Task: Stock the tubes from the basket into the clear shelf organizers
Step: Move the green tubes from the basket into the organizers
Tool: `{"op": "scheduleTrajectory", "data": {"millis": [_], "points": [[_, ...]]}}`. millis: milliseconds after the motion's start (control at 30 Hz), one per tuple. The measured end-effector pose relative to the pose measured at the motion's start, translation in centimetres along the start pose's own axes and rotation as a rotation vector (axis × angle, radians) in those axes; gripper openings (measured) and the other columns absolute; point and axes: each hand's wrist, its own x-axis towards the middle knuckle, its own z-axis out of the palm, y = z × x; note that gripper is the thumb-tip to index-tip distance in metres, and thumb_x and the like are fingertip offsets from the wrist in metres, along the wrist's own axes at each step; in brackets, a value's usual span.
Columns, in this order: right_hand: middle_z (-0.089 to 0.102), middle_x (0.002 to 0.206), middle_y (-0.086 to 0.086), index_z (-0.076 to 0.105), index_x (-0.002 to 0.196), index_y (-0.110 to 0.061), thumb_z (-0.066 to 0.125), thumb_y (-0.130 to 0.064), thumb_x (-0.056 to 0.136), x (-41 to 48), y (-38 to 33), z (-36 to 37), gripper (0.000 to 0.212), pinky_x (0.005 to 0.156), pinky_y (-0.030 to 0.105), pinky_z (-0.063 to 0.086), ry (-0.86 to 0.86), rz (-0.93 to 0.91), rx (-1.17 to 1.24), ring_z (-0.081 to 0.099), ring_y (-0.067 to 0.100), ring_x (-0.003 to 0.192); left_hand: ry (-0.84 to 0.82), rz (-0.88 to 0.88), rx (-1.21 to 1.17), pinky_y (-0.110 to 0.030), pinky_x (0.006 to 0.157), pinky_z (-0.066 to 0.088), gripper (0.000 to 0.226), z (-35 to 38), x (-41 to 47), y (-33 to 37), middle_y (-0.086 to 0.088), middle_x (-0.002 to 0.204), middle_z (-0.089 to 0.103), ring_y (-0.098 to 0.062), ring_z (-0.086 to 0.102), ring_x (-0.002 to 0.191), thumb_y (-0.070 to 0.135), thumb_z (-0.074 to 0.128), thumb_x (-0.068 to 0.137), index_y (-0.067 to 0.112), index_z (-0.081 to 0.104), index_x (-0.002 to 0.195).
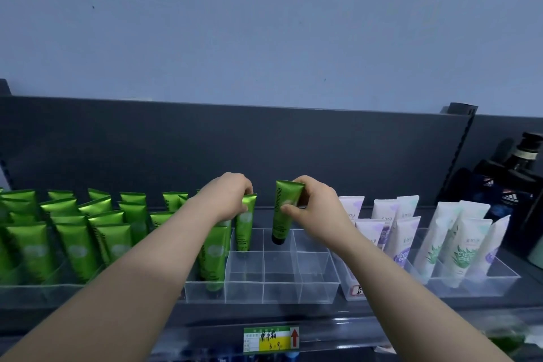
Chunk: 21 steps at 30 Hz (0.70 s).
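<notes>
My left hand (229, 195) pinches the top of a green tube (245, 226) that stands cap-down in a back cell of the clear middle organizer (282, 291). A second green tube (283, 210) is gripped near its top by my right hand (316, 204), cap down, hovering over the neighbouring back cell. Two more green tubes (216, 258) stand in the organizer's left column under my left forearm. The basket is out of view.
A clear organizer packed with several green tubes (73, 232) fills the shelf's left. White tubes (458, 235) stand in clear organizers on the right, dark bottles (508, 194) beyond them. A price tag (271, 338) hangs on the shelf's front edge.
</notes>
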Motion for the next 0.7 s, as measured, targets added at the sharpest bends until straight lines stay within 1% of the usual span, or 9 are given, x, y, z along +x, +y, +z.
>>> {"op": "scheduleTrajectory", "data": {"millis": [100, 200, 333, 400, 467, 500, 567, 633, 700], "points": [[0.066, 0.083, -0.005, 0.054, 0.090, -0.028, 0.069, -0.019, 0.079, 0.3, -0.5, 0.5, 0.021, 0.070, 0.024, 0.050, -0.004, -0.007, 0.009, 0.062, 0.010, 0.081, 0.039, 0.024, 0.002, -0.036, 0.089, 0.050, 0.034, -0.2, -0.4, -0.4, 0.001, 0.124, 0.060, -0.021, 0.059, 0.108, 0.021, 0.062, 0.090, 0.023, 0.059, 0.124], [0.067, 0.084, -0.005, 0.055, 0.092, -0.026, 0.069, -0.018, 0.080, 0.8, -1.0, 1.2, 0.021, 0.075, 0.030, 0.053, -0.020, -0.019, 0.031, 0.063, 0.010, 0.082, 0.086, 0.033, 0.001, -0.037, 0.090, 0.050, 0.034, -0.9, -1.1, -0.6, 0.003, 0.121, 0.061, -0.019, 0.058, 0.107, 0.024, 0.060, 0.091, 0.023, 0.058, 0.125], [0.066, 0.085, -0.004, 0.055, 0.096, -0.024, 0.069, -0.019, 0.081, 1.1, -1.5, 2.8, 0.021, 0.076, 0.033, 0.053, -0.068, -0.020, 0.008, 0.063, 0.012, 0.083, 0.168, 0.032, 0.005, -0.037, 0.091, 0.050, 0.036, -1.9, -2.8, -1.1, 0.006, 0.121, 0.062, -0.017, 0.058, 0.109, 0.035, 0.056, 0.093, 0.025, 0.056, 0.128], [0.064, 0.084, -0.005, 0.054, 0.097, -0.023, 0.069, -0.019, 0.082, 1.2, -1.5, 3.5, 0.021, 0.071, 0.028, 0.051, -0.076, -0.010, -0.006, 0.061, 0.010, 0.079, 0.209, 0.028, 0.024, -0.037, 0.091, 0.049, 0.036, -2.0, -3.6, -1.3, 0.006, 0.122, 0.062, -0.017, 0.057, 0.111, 0.038, 0.053, 0.094, 0.025, 0.056, 0.128], [0.061, 0.080, -0.008, 0.053, 0.097, -0.022, 0.069, -0.019, 0.083, 1.4, -1.4, 4.1, 0.021, 0.063, 0.020, 0.046, -0.095, -0.002, -0.039, 0.057, 0.006, 0.073, 0.242, 0.019, 0.030, -0.035, 0.091, 0.048, 0.037, -2.1, -4.4, -1.5, 0.005, 0.124, 0.060, -0.017, 0.055, 0.113, 0.039, 0.050, 0.095, 0.026, 0.054, 0.130], [0.059, 0.079, -0.009, 0.054, 0.098, -0.021, 0.069, -0.019, 0.083, 1.4, -1.3, 4.4, 0.022, 0.061, 0.019, 0.044, -0.107, 0.003, -0.057, 0.056, 0.005, 0.071, 0.259, 0.017, 0.032, -0.035, 0.092, 0.048, 0.038, -2.1, -4.7, -1.6, 0.006, 0.126, 0.059, -0.017, 0.054, 0.115, 0.039, 0.049, 0.096, 0.026, 0.052, 0.131], [0.058, 0.078, -0.008, 0.055, 0.102, -0.019, 0.070, -0.018, 0.082, 1.4, -1.0, 5.1, 0.025, 0.061, 0.022, 0.045, -0.130, 0.027, -0.085, 0.056, 0.008, 0.069, 0.291, 0.020, 0.046, -0.035, 0.093, 0.046, 0.041, -2.1, -5.3, -1.6, 0.005, 0.127, 0.058, -0.017, 0.053, 0.118, 0.040, 0.046, 0.096, 0.026, 0.050, 0.134], [0.060, 0.081, -0.005, 0.055, 0.105, -0.018, 0.070, -0.018, 0.081, 1.2, -0.6, 5.7, 0.028, 0.066, 0.027, 0.048, -0.149, 0.059, -0.111, 0.058, 0.013, 0.073, 0.315, 0.021, 0.072, -0.035, 0.094, 0.045, 0.041, -2.0, -5.7, -1.6, 0.005, 0.127, 0.058, -0.018, 0.052, 0.118, 0.041, 0.045, 0.097, 0.026, 0.049, 0.135], [0.060, 0.082, -0.004, 0.055, 0.106, -0.018, 0.070, -0.019, 0.081, 1.2, -0.2, 6.1, 0.029, 0.066, 0.029, 0.047, -0.165, 0.080, -0.132, 0.058, 0.015, 0.075, 0.331, 0.018, 0.088, -0.035, 0.095, 0.045, 0.041, -1.9, -6.0, -1.5, 0.005, 0.126, 0.059, -0.018, 0.052, 0.117, 0.041, 0.045, 0.097, 0.025, 0.050, 0.134]]}}
